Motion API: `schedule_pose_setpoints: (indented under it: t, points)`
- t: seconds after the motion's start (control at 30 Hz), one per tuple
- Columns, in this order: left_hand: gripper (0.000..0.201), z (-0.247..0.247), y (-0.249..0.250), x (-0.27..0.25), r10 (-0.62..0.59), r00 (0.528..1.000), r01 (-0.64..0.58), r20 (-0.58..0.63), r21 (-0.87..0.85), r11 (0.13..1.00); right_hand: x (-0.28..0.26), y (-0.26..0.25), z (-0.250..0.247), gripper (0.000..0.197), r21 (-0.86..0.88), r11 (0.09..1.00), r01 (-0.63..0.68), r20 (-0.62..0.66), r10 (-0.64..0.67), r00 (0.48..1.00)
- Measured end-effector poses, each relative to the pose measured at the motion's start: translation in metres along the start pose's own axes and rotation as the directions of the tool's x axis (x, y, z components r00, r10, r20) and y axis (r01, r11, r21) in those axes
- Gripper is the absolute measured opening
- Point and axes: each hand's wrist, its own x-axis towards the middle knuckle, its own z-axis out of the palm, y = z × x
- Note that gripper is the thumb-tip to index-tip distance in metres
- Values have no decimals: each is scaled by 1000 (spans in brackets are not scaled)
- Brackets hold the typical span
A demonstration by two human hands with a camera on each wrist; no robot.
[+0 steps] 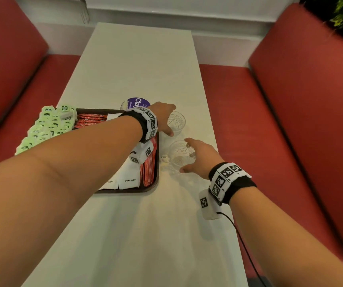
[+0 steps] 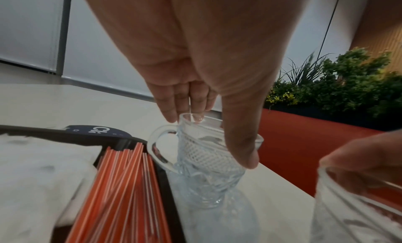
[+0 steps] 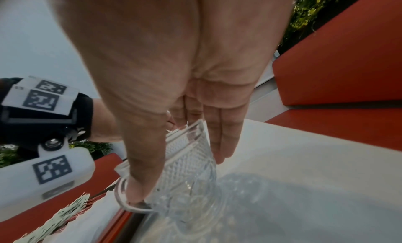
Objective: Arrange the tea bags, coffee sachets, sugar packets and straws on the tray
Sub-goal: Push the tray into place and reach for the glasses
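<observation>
A dark tray [image 1: 155, 183] lies left of centre on the white table. It holds green tea bags [image 1: 48, 125], red coffee sachets [image 1: 91, 121], white sugar packets [image 1: 130, 175] and red striped straws [image 1: 151, 164] along its right side. Two patterned glass mugs stand just right of the tray. My left hand [image 1: 170, 121] grips the far mug [image 1: 178, 123] from above, thumb on the near wall, fingers over the far rim [image 2: 215, 136]. From above, too, my right hand [image 1: 188, 156] grips the near mug [image 1: 176, 160], its thumb by the handle [image 3: 177, 174].
A round purple card [image 1: 138, 103] lies behind the tray. Red padded benches [image 1: 290, 121] run along both sides of the table. The tea bags pile out over the tray's left edge. Bare tabletop [image 1: 141, 235] stretches in front of the tray and beyond the mugs.
</observation>
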Motion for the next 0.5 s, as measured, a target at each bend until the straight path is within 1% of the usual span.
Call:
schedule_pose_setpoints:
  t: [0.23,0.4,0.5]
  points:
    - [103,1,-7,14,15,1000,-15,8,4,1000,24,-16,1,108,18,1000,-1,-13,1,1000]
    - [103,1,-7,12,25,999,-26,24,40,999,23,-19,4,110,54,998,-37,-23,38,999]
    - [102,0,-5,10,23,999,-24,24,44,999,19,-20,6,109,51,998,-31,-16,32,999]
